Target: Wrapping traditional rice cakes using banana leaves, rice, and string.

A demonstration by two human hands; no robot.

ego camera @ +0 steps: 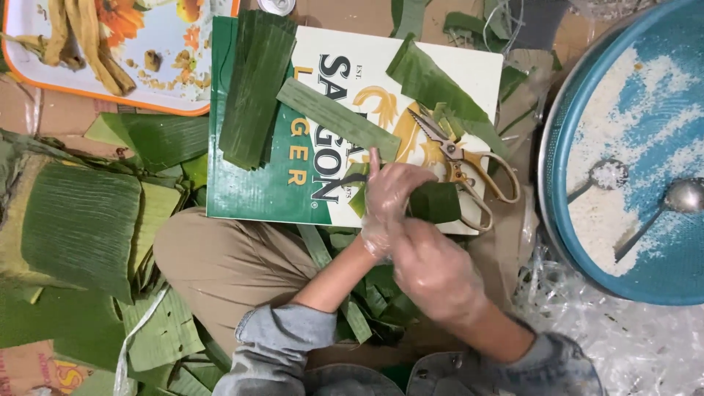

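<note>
Cardboard box [257, 192] crowded | left hand [389, 198], right hand [433, 271] closed on leaf parcel [434, 202] | scissors [462, 165] beside.

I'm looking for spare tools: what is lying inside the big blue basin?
Inside the blue basin lie white rice, spread thin, and two metal spoons. Blue bottom shows between the patches. The basin's right side runs out of frame, so what lies there cannot be seen.
</note>
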